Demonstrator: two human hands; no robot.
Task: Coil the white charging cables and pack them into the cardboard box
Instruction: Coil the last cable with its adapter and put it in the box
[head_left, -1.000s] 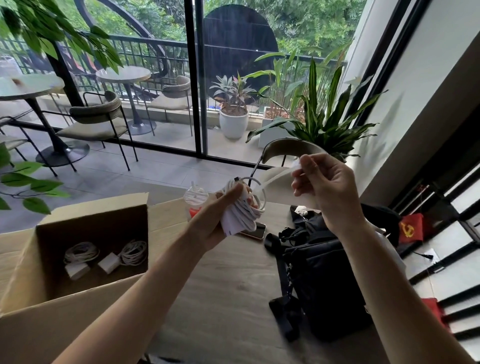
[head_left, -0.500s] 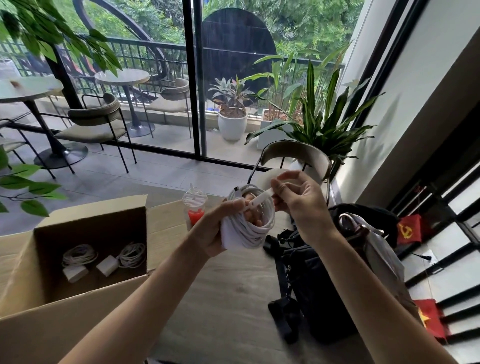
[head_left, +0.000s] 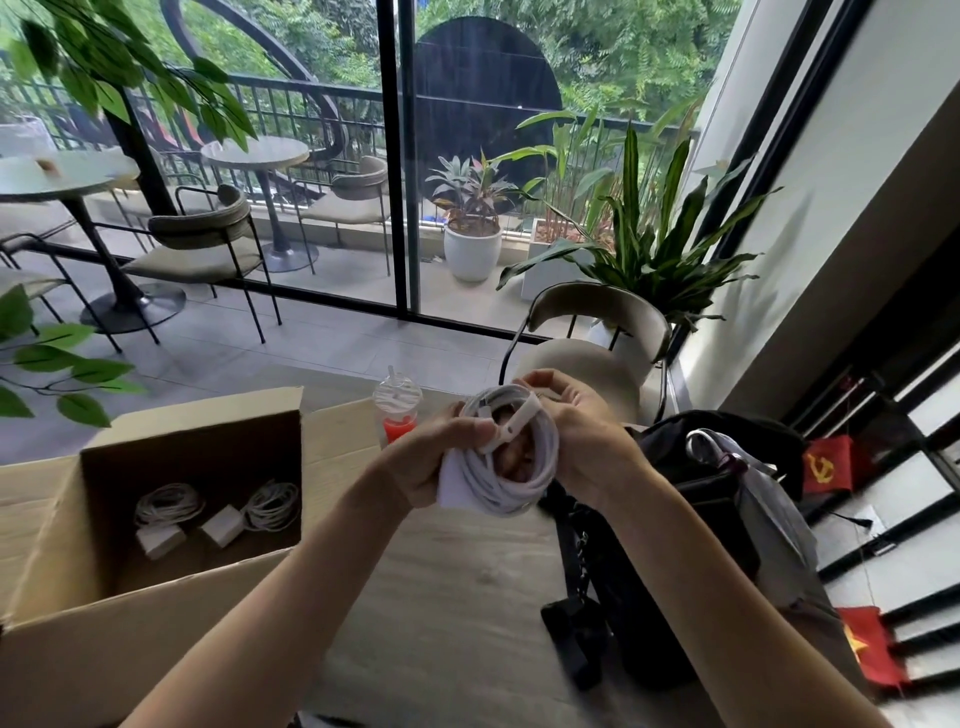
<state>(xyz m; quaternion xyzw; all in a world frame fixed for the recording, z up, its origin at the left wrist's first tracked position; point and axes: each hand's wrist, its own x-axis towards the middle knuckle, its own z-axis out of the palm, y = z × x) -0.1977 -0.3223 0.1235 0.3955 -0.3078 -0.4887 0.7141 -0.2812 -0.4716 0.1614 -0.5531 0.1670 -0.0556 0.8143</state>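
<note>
White coiled charging cable (head_left: 524, 488) upright, loop facing camera; left hand (head_left: 431, 457) grips left side, right hand (head_left: 587, 436) curled round right rim.

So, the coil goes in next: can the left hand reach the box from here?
Probably yes. The box stands open-topped beside the left hand, nothing between them. That hand and the right hand both grip the coil, so the right must let go first.
</note>
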